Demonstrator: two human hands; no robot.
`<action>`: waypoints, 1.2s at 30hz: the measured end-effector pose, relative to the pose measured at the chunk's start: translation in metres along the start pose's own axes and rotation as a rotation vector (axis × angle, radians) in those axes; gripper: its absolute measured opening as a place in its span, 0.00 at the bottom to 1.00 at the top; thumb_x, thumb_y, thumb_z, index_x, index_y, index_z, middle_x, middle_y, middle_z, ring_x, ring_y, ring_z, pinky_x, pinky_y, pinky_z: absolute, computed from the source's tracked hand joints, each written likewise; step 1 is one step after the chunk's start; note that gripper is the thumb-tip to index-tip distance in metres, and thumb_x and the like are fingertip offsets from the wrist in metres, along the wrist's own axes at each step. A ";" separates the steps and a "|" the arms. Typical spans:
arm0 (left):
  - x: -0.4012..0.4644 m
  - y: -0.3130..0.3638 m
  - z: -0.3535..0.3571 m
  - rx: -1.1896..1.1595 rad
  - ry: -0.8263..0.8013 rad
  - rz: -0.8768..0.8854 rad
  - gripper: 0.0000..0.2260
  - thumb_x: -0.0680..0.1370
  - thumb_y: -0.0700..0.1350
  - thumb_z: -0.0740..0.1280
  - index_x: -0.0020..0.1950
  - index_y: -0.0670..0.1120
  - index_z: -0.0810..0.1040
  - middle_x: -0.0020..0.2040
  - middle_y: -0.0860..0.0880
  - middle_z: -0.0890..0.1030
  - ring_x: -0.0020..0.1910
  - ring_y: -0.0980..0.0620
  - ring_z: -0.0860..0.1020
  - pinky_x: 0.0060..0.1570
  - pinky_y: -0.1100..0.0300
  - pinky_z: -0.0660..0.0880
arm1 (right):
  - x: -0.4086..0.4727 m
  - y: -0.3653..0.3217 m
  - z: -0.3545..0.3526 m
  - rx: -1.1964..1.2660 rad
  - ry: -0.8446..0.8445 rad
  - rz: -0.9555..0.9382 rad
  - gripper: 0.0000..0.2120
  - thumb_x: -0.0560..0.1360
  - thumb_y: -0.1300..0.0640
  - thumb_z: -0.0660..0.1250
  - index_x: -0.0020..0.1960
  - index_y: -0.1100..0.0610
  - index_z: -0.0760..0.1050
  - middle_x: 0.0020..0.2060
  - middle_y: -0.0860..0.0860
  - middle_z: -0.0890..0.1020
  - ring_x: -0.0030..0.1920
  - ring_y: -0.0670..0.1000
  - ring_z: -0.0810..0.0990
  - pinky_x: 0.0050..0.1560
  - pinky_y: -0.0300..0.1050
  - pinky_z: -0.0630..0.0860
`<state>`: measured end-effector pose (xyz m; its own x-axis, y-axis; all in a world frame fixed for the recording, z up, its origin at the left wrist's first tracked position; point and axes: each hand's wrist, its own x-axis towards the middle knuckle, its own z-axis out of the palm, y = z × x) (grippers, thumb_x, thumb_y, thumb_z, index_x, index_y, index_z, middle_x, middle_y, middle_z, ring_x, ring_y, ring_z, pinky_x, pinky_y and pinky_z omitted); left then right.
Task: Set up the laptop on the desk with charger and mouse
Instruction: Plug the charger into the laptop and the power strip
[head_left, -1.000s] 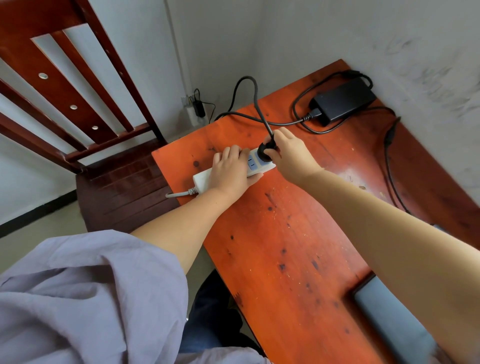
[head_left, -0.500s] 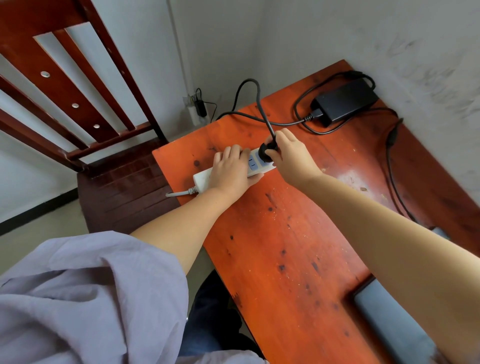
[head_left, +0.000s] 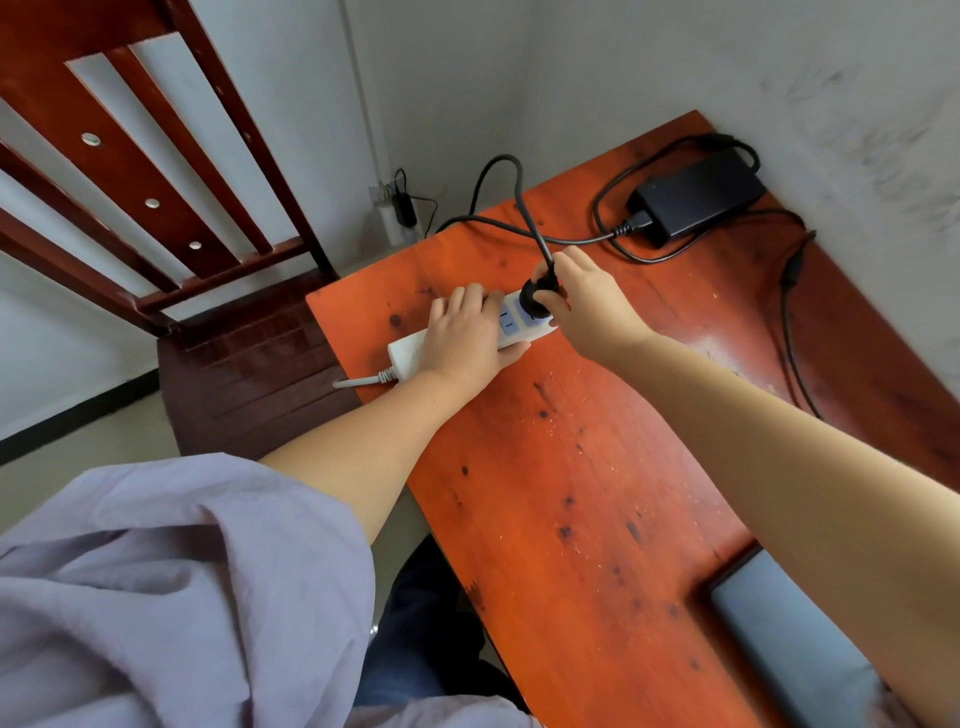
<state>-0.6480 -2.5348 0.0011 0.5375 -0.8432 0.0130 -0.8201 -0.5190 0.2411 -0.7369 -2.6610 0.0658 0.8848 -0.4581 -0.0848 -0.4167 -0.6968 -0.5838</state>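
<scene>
A white power strip (head_left: 511, 325) lies near the far left corner of the orange wooden desk (head_left: 582, 467). My left hand (head_left: 462, 338) presses flat on the strip and holds it down. My right hand (head_left: 582, 306) grips the black charger plug (head_left: 537, 299), which sits at the strip's right end socket. The plug's black cable loops back to the black charger brick (head_left: 696, 195) at the desk's far corner. A grey laptop (head_left: 789, 644) lies closed at the near right, partly hidden by my right forearm. No mouse is in view.
A dark red wooden chair (head_left: 234, 353) stands left of the desk. Grey walls meet behind the far corner, with a wall socket (head_left: 395, 213) low down. A thin black cable (head_left: 789, 322) runs along the desk's right side.
Both hands stay on the strip and plug. The plug and my right hand sit slightly farther right along the strip; the cable loop has shifted a little.
</scene>
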 end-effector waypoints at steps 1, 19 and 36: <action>0.000 0.000 0.000 -0.002 0.002 0.001 0.26 0.73 0.60 0.63 0.63 0.44 0.71 0.56 0.44 0.74 0.57 0.44 0.71 0.57 0.50 0.66 | 0.002 0.001 -0.001 -0.003 -0.001 0.009 0.06 0.77 0.62 0.60 0.52 0.62 0.72 0.51 0.54 0.72 0.49 0.52 0.73 0.50 0.41 0.73; -0.002 0.001 0.000 0.005 -0.001 -0.007 0.27 0.73 0.61 0.62 0.64 0.44 0.70 0.58 0.44 0.74 0.58 0.44 0.71 0.59 0.51 0.65 | 0.025 -0.005 -0.016 -0.157 -0.131 -0.013 0.07 0.75 0.58 0.65 0.49 0.61 0.75 0.47 0.51 0.72 0.45 0.50 0.72 0.46 0.40 0.68; 0.000 0.002 -0.004 0.014 -0.009 -0.007 0.28 0.74 0.61 0.61 0.66 0.44 0.69 0.59 0.43 0.73 0.59 0.44 0.70 0.59 0.51 0.64 | 0.021 -0.006 -0.026 -0.142 -0.123 -0.055 0.07 0.75 0.60 0.65 0.51 0.61 0.77 0.50 0.52 0.73 0.45 0.48 0.74 0.43 0.32 0.70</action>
<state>-0.6489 -2.5350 0.0051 0.5417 -0.8406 0.0025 -0.8188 -0.5270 0.2275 -0.7212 -2.6808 0.0880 0.9224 -0.3523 -0.1586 -0.3842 -0.7939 -0.4712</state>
